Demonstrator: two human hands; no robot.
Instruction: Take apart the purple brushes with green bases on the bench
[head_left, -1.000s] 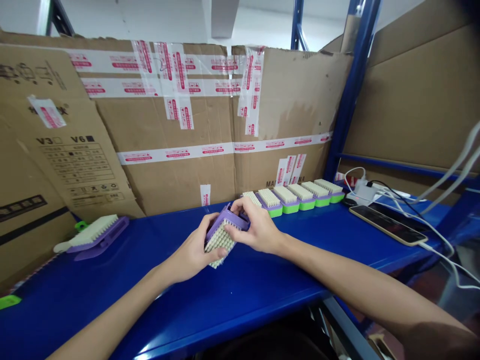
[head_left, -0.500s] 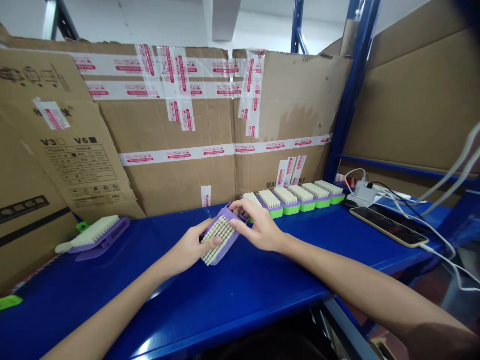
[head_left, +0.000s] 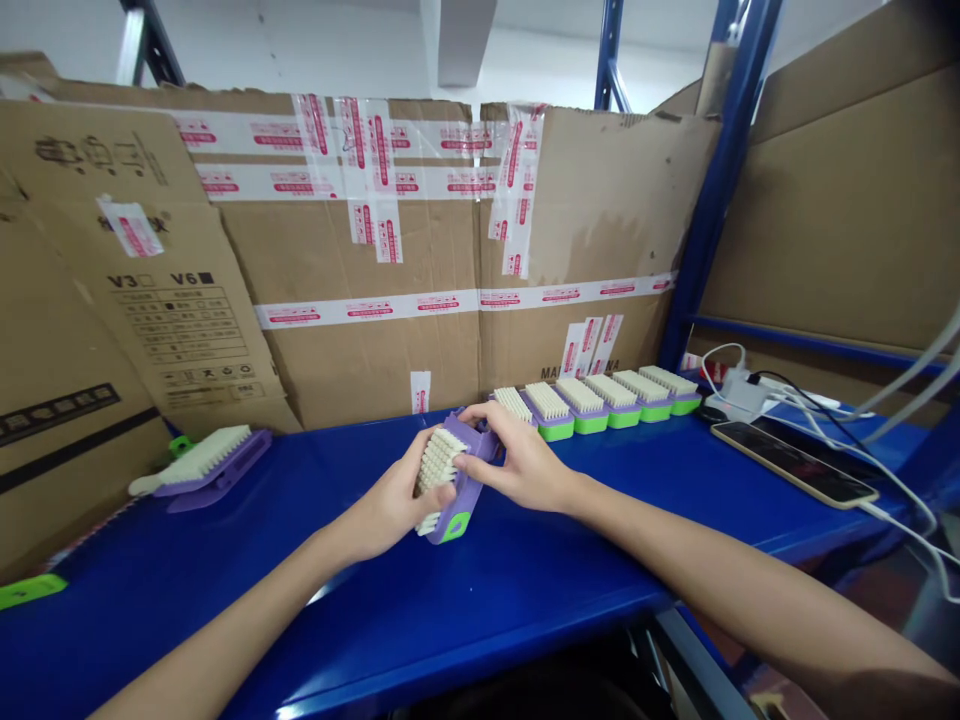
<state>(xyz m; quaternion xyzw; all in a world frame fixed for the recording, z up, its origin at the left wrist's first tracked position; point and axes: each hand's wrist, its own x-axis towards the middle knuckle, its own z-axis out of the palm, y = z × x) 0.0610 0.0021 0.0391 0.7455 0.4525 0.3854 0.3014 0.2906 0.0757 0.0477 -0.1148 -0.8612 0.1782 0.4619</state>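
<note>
I have a scrub brush [head_left: 463, 490] between both hands over the counter [head_left: 360, 620], and I'd call this turning it in my grip. It sits tilted, with its pale bristles [head_left: 436, 468] toward the left and a green piece [head_left: 456, 526] showing at its near end. My left hand [head_left: 386, 502] is closed round the left side, thumb across the bristles. My right hand [head_left: 529, 465] pinches the far end, parted only as wide as the brush part it holds; I think those fingers reach behind the purple body, but they are partly hidden.

Turning it further would call for a steady left hold while the right fingers ease round the far end.

Half a second ago the bristle face was more toward me; now it has swung left, baring the purple side and the green piece.

Six more brushes [head_left: 591, 424] stand in a row, far and right, bristles up. A purple clip-like brush [head_left: 206, 462] lies at the left, and a phone [head_left: 795, 462] at the right.
</note>
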